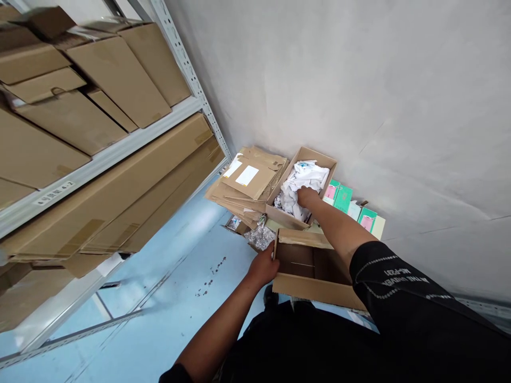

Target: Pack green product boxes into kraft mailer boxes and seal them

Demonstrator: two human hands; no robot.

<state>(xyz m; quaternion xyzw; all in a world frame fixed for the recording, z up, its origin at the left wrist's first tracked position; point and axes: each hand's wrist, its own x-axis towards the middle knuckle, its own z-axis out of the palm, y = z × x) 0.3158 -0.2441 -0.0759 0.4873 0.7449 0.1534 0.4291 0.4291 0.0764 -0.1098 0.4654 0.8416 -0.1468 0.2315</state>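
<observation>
My left hand (pixel 263 264) grips the left edge of an empty open cardboard box (pixel 315 290) held low in front of me. My right hand (pixel 306 196) reaches into a second open cardboard box (pixel 285 217) on the floor by the wall. Its fingers press into the crumpled white paper (pixel 305 178) that fills that box, and whether they hold any of it I cannot tell.
A stack of flattened cardboard (pixel 247 183) lies left of the paper box. Small green and pink packages (pixel 347 202) line the wall to its right. Bubble wrap (pixel 260 235) lies on the blue floor. A metal shelf rack (pixel 99 159) with large cartons stands at left.
</observation>
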